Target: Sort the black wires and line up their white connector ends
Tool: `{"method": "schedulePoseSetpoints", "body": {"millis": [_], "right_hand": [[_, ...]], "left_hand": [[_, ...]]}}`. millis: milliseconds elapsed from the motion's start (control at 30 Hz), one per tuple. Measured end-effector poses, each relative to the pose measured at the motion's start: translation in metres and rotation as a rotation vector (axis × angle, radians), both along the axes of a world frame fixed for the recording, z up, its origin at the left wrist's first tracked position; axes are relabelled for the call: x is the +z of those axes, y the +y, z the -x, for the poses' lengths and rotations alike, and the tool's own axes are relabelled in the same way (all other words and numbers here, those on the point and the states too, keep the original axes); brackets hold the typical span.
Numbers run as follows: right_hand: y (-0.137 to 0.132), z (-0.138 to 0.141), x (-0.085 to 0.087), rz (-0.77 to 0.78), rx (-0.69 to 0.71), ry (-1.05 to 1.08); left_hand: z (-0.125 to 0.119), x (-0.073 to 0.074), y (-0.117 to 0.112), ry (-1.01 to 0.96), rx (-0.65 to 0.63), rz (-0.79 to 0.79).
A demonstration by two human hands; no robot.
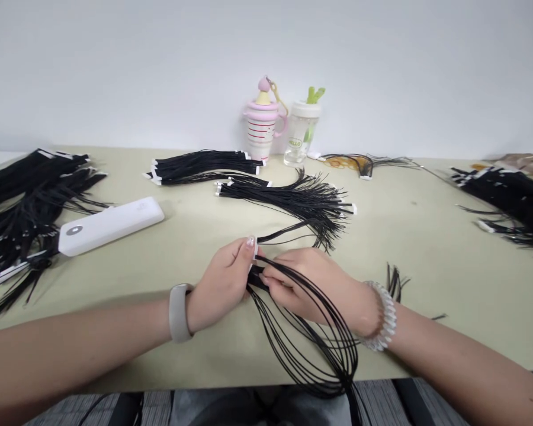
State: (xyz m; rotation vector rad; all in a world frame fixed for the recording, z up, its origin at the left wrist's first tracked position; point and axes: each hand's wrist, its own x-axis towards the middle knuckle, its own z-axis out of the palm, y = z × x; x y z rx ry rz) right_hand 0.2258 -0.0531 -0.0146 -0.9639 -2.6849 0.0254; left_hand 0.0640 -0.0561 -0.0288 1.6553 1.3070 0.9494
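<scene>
My left hand [220, 287] and my right hand [308, 290] meet in front of me over the table, both pinching a bundle of thin black wires [313, 349]. The wires hang in long loops past the table's front edge. A small white connector strip [254, 248] stands up at my left fingertips, and its wires run to the right. What my right fingers hold is partly hidden by them. Just beyond my hands lies a fanned bundle of black wires [293, 204] with white ends.
Other wire bundles with white ends lie at the left [26, 201], back [202, 167] and right [501, 201] of the pale green table [408, 266]. A white power bank [111, 226], a pink-and-white cup [261, 127] and a clear bottle [301, 133] stand there too.
</scene>
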Motion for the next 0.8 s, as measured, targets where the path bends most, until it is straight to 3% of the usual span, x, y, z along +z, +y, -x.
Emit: {"method": "schedulePoseSetpoints", "body": {"millis": [167, 300, 367, 433, 533, 600, 700, 800], "right_hand": [[0.005, -0.016, 0.023, 0.093, -0.02, -0.021], [0.021, -0.052, 0.046, 0.12, -0.33, 0.093], [0.032, -0.07, 0.052, 0.12, -0.499, 0.329], [0.043, -0.084, 0.054, 0.135, -0.589, 0.713], [0.054, -0.092, 0.056, 0.31, -0.524, 1.281], [0.055, -0.087, 0.055, 0.494, -0.49, 1.46], [0.045, -0.069, 0.051, 0.699, -0.416, 1.384], [0.029, -0.049, 0.045, 0.716, -0.272, 1.043]], "left_hand": [[0.0, 0.001, 0.0, 0.011, 0.003, -0.013], [0.001, 0.0, 0.0, 0.015, -0.001, 0.006], [0.001, -0.001, 0.0, 0.015, 0.005, 0.007], [0.001, 0.0, 0.0, 0.02, 0.014, 0.004], [0.0, 0.002, 0.0, 0.028, 0.013, 0.02], [0.0, 0.002, -0.001, 0.008, 0.017, 0.038], [-0.001, 0.0, -0.002, -0.04, 0.043, 0.069], [-0.001, -0.001, -0.003, -0.095, 0.039, 0.127]]}}
